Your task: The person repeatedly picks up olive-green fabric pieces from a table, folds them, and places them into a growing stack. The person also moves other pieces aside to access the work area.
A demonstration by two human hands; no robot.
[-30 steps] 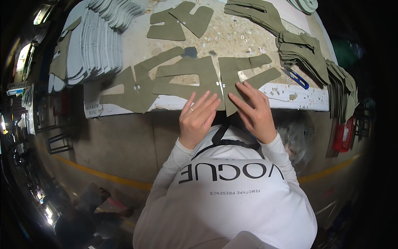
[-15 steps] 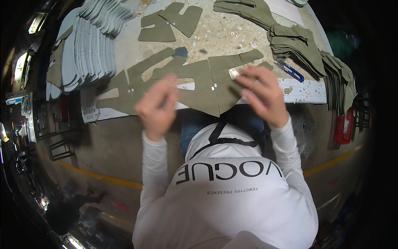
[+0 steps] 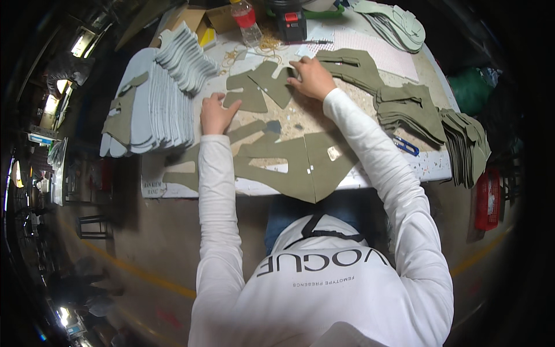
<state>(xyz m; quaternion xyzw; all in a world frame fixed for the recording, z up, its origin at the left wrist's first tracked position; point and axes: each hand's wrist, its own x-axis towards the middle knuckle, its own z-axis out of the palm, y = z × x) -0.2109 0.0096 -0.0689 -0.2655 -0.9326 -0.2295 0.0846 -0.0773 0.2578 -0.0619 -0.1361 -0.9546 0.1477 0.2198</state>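
My left hand [image 3: 217, 114] is over the table just short of the far olive fabric pieces [image 3: 250, 95]. Its thumb and fingers are apart, with nothing seen between them. My right hand [image 3: 313, 77] reaches farther out, to the right edge of the same far pieces. The fingers there are spread and seem to touch the cloth edge. Nearer me, a wide olive cut piece [image 3: 330, 172] with a centre seam and small white stickers lies along the table's front edge. Another olive piece [image 3: 184, 177] lies left of it, partly hidden by my left sleeve.
Tall stacks of pale grey cut pieces [image 3: 165, 113] fill the left side. Olive stacks [image 3: 410, 113] stand at right, one hanging over the edge [image 3: 462, 144]. Blue thread snips [image 3: 407, 146] lie near them. A bottle [image 3: 247, 23] and a black-and-red device [image 3: 291, 26] stand at the back.
Both hands have moved forward from above the near olive pieces to the far olive pieces. The view has shifted and now shows more of the table's back.
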